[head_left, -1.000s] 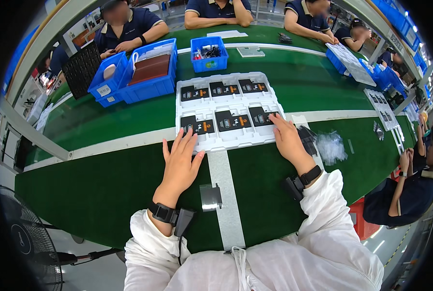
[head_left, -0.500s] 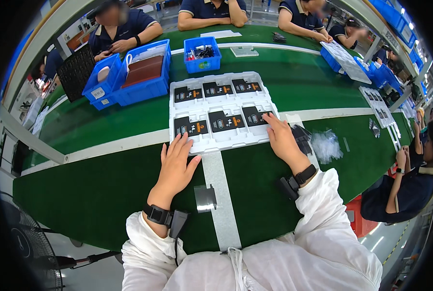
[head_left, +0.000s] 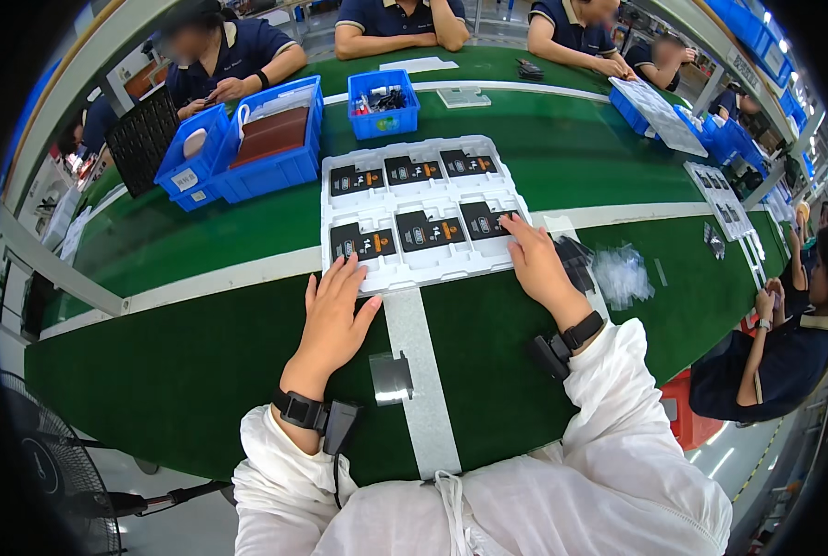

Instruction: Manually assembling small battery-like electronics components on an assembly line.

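Observation:
A white moulded tray (head_left: 430, 274) lies on the green table in front of me. Flat black pieces with orange marks, which look like phone batteries (head_left: 430, 230), sit in its two rows of compartments, three to a row. My left hand (head_left: 332, 313) rests with fingers spread at the tray's near left corner, fingertips by the near left battery (head_left: 362, 240). At the near right side lies my right hand (head_left: 541, 260), fingers stretched out and fingertips on the near right battery (head_left: 484, 221). Neither hand grips anything. A small dark film piece (head_left: 392, 378) lies between my forearms.
Right of the tray are black pouches (head_left: 573, 262) and a heap of clear plastic pieces (head_left: 622, 277). Blue bins (head_left: 272, 179) stand beyond it at the left, a smaller blue bin (head_left: 383, 125) behind. Another tray (head_left: 718, 202) lies far right. Several people sit round the table.
My hands keep their places on the tray. The view has shifted very slightly. A person at the far right has lowered a hand from their face a little.

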Available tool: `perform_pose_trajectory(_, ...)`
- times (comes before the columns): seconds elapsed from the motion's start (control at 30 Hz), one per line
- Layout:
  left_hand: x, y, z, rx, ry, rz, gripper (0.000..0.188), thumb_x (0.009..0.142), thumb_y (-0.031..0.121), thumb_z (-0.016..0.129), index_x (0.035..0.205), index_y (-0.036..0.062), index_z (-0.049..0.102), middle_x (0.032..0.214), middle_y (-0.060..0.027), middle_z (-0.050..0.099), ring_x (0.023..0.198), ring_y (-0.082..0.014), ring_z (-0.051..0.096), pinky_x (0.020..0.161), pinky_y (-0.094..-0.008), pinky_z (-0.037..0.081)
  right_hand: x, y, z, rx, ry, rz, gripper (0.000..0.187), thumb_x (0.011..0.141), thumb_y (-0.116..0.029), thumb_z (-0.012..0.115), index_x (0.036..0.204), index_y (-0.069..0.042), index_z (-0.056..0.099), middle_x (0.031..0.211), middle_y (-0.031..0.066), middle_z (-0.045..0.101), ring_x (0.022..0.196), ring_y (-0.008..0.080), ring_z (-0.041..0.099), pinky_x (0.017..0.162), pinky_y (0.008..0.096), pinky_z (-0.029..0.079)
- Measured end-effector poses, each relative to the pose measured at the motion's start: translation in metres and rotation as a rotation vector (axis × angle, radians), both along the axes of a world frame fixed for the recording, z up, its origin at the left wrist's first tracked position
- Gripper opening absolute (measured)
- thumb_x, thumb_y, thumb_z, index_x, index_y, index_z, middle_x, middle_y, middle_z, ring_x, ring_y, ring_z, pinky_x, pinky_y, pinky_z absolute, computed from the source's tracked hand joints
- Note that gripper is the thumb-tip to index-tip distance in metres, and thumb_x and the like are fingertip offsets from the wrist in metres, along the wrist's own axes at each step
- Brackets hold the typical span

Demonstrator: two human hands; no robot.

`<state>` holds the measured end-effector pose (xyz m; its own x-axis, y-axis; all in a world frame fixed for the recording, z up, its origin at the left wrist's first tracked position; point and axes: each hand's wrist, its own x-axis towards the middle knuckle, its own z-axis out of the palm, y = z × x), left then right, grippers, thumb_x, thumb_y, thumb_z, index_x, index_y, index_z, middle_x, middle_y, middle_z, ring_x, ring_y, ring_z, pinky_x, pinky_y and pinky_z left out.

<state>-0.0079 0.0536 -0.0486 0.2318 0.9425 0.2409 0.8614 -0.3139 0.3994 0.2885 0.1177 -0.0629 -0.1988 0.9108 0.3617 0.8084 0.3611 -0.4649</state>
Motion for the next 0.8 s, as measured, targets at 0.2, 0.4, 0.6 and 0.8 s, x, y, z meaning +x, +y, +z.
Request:
perform_pose_trajectory(0.2, -0.0019, 0.0005, -0.0002, -0.004, -0.001, -0.005, 0.043, 0.087, 0.027, 0.049, 0.123, 0.0032, 0.044, 0.135, -0.0119, 0.036, 0.128, -0.0274, 0.027, 0.105, -0.0467, 0.014, -0.0012, 0.0005, 0.0009, -0.008, 0.013, 0.005, 0.034, 0.086, -0.006, 0.044, 0.119, -0.005, 0.048, 0.121, 0.0146, 0.05, 0.122, 0.0264, 0.039, 0.1, 0.0478, 0.026)
perform_pose_trajectory(0.4, -0.0019, 0.0012, 0.0023, -0.014, 0.011, -0.004, 0.045, 0.088, 0.027, 0.049, 0.126, 0.0039, 0.042, 0.135, -0.0112, 0.038, 0.128, -0.0267, 0.028, 0.105, -0.0472, 0.014, -0.0011, 0.0014, -0.0002, 0.007, 0.027, 0.008, 0.033, 0.085, -0.005, 0.044, 0.118, -0.004, 0.049, 0.12, 0.0148, 0.051, 0.121, 0.0269, 0.04, 0.1, 0.0482, 0.026)
perform_pose_trajectory(0.6, -0.003, 0.0025, 0.0066, -0.032, 0.009, -0.017, 0.045, 0.088, 0.028, 0.048, 0.126, 0.0036, 0.043, 0.135, -0.0108, 0.038, 0.129, -0.026, 0.028, 0.105, -0.0475, 0.014, -0.0009, 0.0016, 0.0013, -0.037, 0.095, -0.003, 0.034, 0.084, -0.004, 0.044, 0.118, -0.005, 0.05, 0.12, 0.014, 0.052, 0.122, 0.0257, 0.039, 0.101, 0.0481, 0.025)
perform_pose_trajectory(0.8, -0.0031, 0.0023, 0.0048, -0.023, 0.023, -0.013, 0.044, 0.088, 0.027, 0.048, 0.125, 0.0033, 0.043, 0.135, -0.0112, 0.037, 0.129, -0.0261, 0.027, 0.105, -0.0474, 0.014, -0.0011, 0.0021, 0.001, -0.031, 0.108, 0.009, 0.034, 0.084, -0.004, 0.044, 0.118, -0.005, 0.049, 0.12, 0.0138, 0.052, 0.122, 0.0254, 0.039, 0.102, 0.048, 0.024)
